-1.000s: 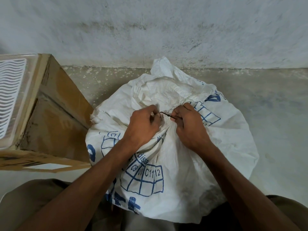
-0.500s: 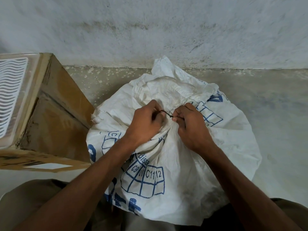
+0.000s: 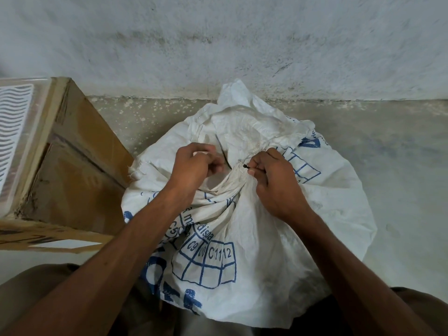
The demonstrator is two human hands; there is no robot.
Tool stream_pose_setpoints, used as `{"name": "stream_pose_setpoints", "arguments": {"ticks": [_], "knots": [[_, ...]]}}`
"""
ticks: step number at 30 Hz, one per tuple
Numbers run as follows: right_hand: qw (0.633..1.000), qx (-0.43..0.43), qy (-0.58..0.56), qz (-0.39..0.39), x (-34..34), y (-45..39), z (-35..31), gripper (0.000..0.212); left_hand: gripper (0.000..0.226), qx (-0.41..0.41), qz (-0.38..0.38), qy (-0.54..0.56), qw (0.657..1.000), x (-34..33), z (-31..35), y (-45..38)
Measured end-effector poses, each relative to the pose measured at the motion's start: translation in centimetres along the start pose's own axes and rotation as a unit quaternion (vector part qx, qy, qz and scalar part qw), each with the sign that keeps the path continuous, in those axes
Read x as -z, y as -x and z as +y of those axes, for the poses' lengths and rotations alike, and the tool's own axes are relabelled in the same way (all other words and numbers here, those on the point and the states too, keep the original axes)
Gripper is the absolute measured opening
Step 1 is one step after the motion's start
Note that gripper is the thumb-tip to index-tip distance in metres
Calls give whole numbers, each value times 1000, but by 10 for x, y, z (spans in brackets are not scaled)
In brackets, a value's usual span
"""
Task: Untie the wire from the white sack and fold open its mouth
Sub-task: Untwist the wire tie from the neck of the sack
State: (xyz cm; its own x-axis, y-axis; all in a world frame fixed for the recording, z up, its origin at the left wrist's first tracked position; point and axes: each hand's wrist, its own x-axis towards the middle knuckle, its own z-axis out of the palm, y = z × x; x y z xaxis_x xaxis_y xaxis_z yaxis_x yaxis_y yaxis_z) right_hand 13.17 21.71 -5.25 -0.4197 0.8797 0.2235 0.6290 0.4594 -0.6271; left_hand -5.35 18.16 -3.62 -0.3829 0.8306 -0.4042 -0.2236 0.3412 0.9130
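While my right hand (image 3: 274,185) pinches the dark wire (image 3: 245,166) at the white sack (image 3: 254,238) neck, my left hand (image 3: 194,166) curled beside it, grip unclear.

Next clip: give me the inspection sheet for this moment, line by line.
Surface: grey concrete floor, speckled near the wall.
Job's things: white sack with blue print, neck gathered; dark wire end shows at the neck.
Clutter: cardboard box beside the sack, a white slatted panel on it.
Grippers: right hand pinches the wire; left hand curled at the neck, its hold unclear.
Cables: nothing seen.
Surroundings: stained plaster wall.
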Motion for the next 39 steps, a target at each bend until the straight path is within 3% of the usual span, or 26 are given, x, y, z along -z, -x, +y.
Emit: {"name": "stream_pose_setpoints", "arguments": {"ticks": [3, 5, 8, 10, 13, 15, 19, 28, 35, 39], "knots": [[1000, -5, -11, 3, 1, 1, -1, 15, 18, -29, 92, 19, 995, 4, 4, -3], [1000, -9, -14, 4, 1, 3, -2, 15, 18, -101, 128, -35, 986, 5, 7, 2], [1000, -7, -13, 4, 1, 3, -4, 15, 16, -259, 54, -164, 950, 0, 7, 15], [1000, -1, -12, 4, 2, 1, -4, 17, 14, -292, -24, -253, 922, -3, 3, 17], [1000, 5, -24, 7, 3, 2, -5, 18, 12, -234, -104, -357, 898, -5, -9, 13], [999, -2, -43, 10, 3, 2, -4, 17, 17, -204, -117, -358, 904, -4, -15, 10], [996, -28, -88, 9, 7, 0, -3, 18, 32, -202, -110, -324, 918, -5, -17, 9], [966, -109, -236, -12, 40, -2, -29, 16, 41, -214, -79, -366, 902, -15, -29, 3], [917, -127, -372, 63, 93, 34, -87, 3, 35, -257, -38, -361, 896, -11, -20, 52], [914, -107, -387, 62, 123, 56, -124, 3, 25, -293, -43, -266, 917, 2, 1, 113]]}}
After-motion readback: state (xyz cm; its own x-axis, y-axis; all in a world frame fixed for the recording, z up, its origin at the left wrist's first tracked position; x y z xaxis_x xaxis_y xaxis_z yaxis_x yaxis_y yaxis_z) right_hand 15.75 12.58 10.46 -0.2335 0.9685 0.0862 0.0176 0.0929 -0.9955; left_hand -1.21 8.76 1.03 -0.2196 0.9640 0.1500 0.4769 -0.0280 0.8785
